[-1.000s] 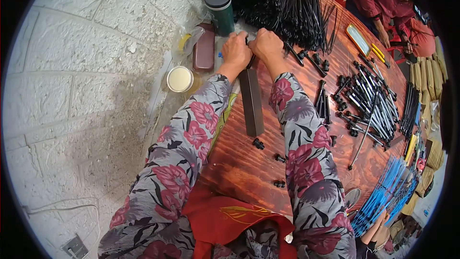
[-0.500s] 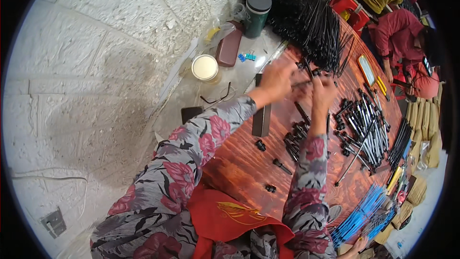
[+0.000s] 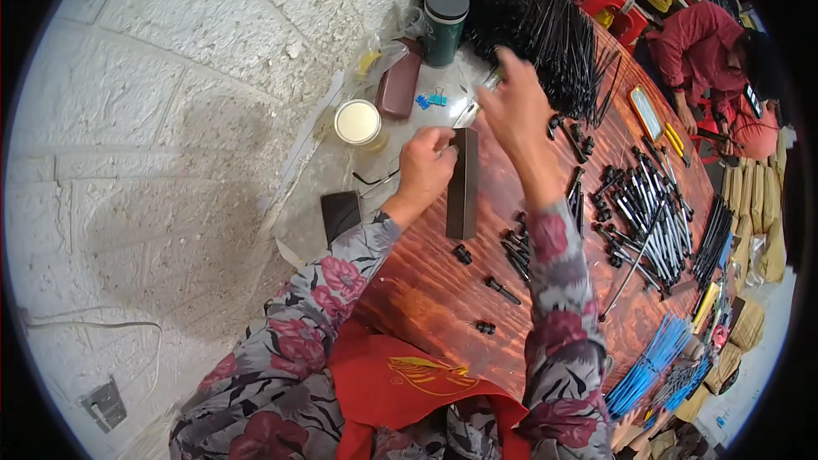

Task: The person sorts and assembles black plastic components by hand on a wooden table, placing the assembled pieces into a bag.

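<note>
My left hand (image 3: 426, 169) is closed, fingers curled, beside the upper left edge of a long dark block (image 3: 462, 192). Whatever its fingertips hold, if anything, is too small to make out. Raised further right and forward, my right hand (image 3: 520, 106) has its fingers apart, slightly blurred, in front of a large bundle of thin black strands (image 3: 567, 51). Just right of that hand lie a few black rods with knobbed ends (image 3: 573, 136). Near my right forearm are more black knobbed pieces (image 3: 515, 254). A single black piece (image 3: 502, 290) lies nearer me.
A pile of silver-and-black rods (image 3: 652, 217) covers the table's right part, with blue strands (image 3: 648, 366) nearer. To the left are a phone (image 3: 342, 216), glasses, a pale-lidded jar (image 3: 358, 123), a maroon case (image 3: 400, 85) and a dark-green tumbler (image 3: 446, 25). Another person (image 3: 699, 47) sits across.
My hands were together over the black knobbed rods and have parted. The left came back to the dark block; the right moved left and forward. Black rods now lie on the table.
</note>
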The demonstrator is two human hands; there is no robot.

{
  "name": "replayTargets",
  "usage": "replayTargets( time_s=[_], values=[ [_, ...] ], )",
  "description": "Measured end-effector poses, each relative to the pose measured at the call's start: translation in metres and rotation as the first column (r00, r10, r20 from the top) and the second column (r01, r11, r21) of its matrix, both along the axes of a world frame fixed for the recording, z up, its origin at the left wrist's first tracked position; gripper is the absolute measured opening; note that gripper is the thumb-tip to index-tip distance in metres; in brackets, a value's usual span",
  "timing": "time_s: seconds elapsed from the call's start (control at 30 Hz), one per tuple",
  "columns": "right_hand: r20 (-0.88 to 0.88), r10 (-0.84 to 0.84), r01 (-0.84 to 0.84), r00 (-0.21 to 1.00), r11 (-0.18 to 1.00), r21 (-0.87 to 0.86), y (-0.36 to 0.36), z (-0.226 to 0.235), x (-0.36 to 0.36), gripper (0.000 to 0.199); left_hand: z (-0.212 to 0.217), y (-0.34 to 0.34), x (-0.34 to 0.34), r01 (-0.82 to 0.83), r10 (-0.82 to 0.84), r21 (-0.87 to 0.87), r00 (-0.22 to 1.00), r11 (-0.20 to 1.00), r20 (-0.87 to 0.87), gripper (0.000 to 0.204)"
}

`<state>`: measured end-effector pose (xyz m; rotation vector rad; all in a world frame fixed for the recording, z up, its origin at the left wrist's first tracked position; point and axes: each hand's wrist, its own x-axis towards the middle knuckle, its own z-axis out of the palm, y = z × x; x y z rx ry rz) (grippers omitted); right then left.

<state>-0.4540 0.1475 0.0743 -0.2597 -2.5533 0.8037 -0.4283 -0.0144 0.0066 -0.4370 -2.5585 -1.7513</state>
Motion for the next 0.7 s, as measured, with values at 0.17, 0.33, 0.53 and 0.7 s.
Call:
replayTargets(
  time_s=[0.17,0.33,0.53,0.7],
  values=[
    [-0.062,0.014,0.002,0.998,0.966,0.257,-0.035,0.026,-0.117,0.074,-0.002,-0.020,0.016,0.055,-0.050,-0.055,0.996,0.997,0.074,0.017],
    [0.180,0.109,-0.158,0.978,0.945,0.287,-0.013,0.025,-0.123,0.065,-0.001,-0.031,0.041,0.119,-0.136,0.084,0.959,0.989,0.247,0.019],
    [0.184,0.099,-0.149,0.978,0.947,0.284,0.013,0.032,-0.066,0.059,-0.006,-0.039,0.062,0.137,-0.150,0.065,0.952,0.988,0.266,0.024],
    [0.123,0.082,-0.117,0.989,0.943,0.312,0.021,0.025,-0.070,0.059,-0.005,-0.033,0.078,0.187,-0.187,0.006,0.975,0.982,0.116,0.025]
  ],
)
